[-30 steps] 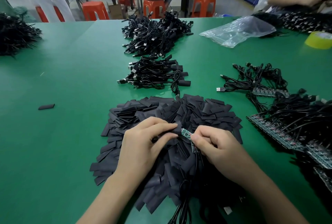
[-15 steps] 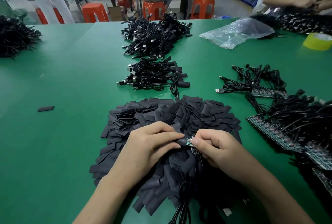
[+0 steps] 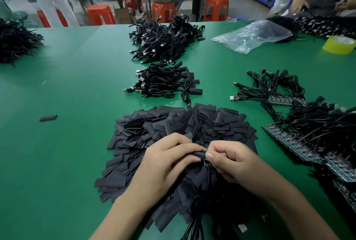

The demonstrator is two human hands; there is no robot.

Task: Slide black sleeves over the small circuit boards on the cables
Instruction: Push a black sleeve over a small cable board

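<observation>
Two grips meet above the sleeve pile (image 3: 173, 124): the left grip (image 3: 165, 162) pinches a black sleeve (image 3: 198, 154), the right grip (image 3: 231, 162) pinches the circuit board (image 3: 206, 161) at its mouth. Pushed crooked, a board corner could snag and buckle the sleeve. Beyond the pile lie bundled cables (image 3: 163, 83).

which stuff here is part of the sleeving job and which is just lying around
Job: left hand, black sleeve, right hand, circuit board, sleeve pile, bare boards on cables.
Lying about: plastic bag, yellow tape roll, lone sleeve at left.
</observation>
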